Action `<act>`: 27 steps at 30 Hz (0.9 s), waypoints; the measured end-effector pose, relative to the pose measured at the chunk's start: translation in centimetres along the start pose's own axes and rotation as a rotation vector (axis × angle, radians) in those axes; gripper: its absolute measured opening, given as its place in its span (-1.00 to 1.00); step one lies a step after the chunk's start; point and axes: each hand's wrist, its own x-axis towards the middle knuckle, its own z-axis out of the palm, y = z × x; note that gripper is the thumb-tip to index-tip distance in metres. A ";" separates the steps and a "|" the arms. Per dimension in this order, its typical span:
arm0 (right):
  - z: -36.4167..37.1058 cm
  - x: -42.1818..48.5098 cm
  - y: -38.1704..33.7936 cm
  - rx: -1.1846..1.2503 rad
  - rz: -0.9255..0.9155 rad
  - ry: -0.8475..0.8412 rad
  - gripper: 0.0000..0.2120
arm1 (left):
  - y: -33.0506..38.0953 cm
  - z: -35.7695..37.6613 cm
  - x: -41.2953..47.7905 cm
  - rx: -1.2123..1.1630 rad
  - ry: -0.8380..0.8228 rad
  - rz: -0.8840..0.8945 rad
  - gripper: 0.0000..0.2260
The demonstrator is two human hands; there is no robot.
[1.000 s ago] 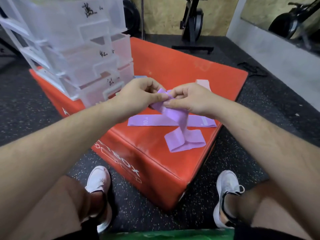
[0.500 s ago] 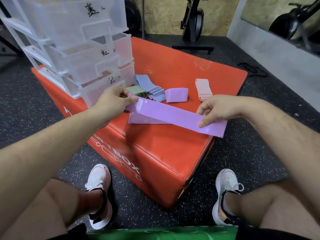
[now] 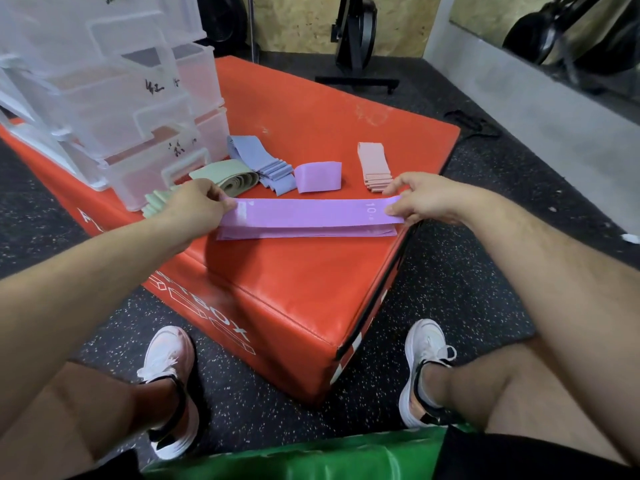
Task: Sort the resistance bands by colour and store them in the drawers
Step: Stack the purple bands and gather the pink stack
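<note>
Both hands hold a purple band [image 3: 311,213] flat: the left hand [image 3: 194,209] pinches its left end, the right hand [image 3: 426,199] its right end. It sits directly over a second purple band [image 3: 304,233] on the red box [image 3: 311,289], with blue bands [image 3: 266,166], green bands [image 3: 227,174] and pink bands [image 3: 374,164] near the clear drawers [image 3: 104,98] behind.

A: What can you read in front of you?
B: "10" near the right end of your purple band [image 3: 311,213], "BOX" on the red box [image 3: 277,306] side; the marks on the drawers [image 3: 138,109] are illegible.
</note>
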 end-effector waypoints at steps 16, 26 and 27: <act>2.9 0.6 1.2 -0.205 -0.081 0.137 -0.86 | -1.9 1.4 0.1 0.189 0.016 0.158 -0.87; 3.5 0.7 1.3 -0.440 -0.158 0.188 -0.93 | -2.6 1.8 0.2 0.551 -0.007 0.355 -0.97; 3.5 0.6 1.2 -0.444 -0.156 0.179 -0.93 | -2.5 1.7 0.2 0.567 -0.018 0.354 -0.98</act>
